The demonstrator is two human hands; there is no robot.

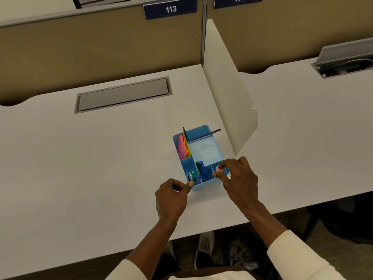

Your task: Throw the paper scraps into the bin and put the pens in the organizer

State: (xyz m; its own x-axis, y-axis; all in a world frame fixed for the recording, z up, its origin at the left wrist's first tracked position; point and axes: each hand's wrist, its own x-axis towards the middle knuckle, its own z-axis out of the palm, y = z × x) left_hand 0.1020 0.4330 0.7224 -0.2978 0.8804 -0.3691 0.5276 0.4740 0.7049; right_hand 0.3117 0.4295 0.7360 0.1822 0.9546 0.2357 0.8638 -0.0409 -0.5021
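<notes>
A light blue organizer (203, 150) stands on the white desk (101, 158) beside the divider. Its front compartments hold a green pen (194, 174) and blue pens (201, 168). A dark pencil (210, 132) leans out of the back compartment, and pink and orange notes (183, 147) fill the left one. My left hand (171, 197) is curled, its thumb tip at the organizer's front left corner. My right hand (238, 180) hovers over the front right corner, thumb and forefinger slightly apart with nothing between them. No paper scraps lie on the desk.
A white divider panel (226, 93) rises just right of the organizer. A grey cable hatch (123, 94) is set in the desk behind. Below the desk edge I see shoes (203, 245) and a dark, bin-like shape (242, 253) holding crumpled stuff.
</notes>
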